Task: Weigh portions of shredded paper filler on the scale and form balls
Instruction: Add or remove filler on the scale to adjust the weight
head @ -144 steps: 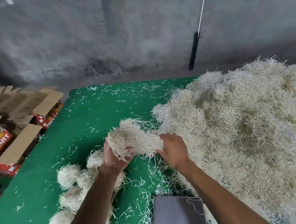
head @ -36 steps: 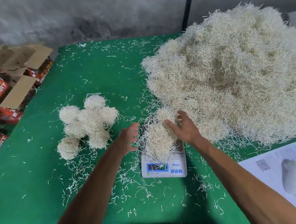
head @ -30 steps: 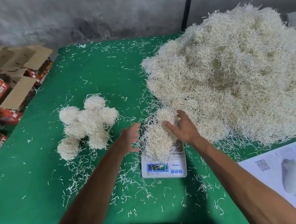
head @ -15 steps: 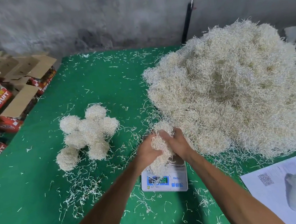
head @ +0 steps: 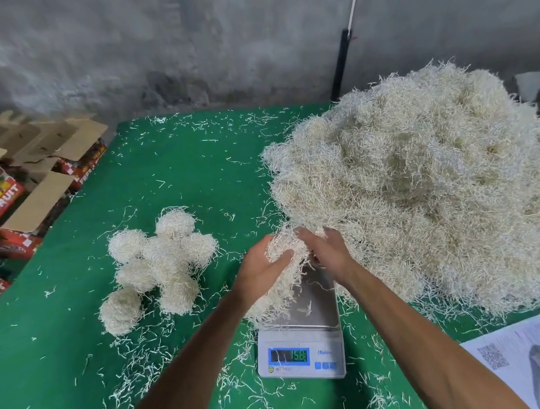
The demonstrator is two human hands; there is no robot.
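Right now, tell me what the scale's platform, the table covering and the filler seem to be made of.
Scale platform: probably brushed steel, grey with a dull sheen; its body looks like white plastic. Table covering: likely green felt or fabric, matte, no glare. Shredded paper filler: thin cream paper strips, crinkly, matte; both hands grip a clump.

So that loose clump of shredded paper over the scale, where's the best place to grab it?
Probably round its middle, from both sides at once, as the left hand and right hand do now. The clump is loose, with strands trailing down toward the scale, so a pinch from one side would likely pull off only a tuft. Cupping it should keep it together.
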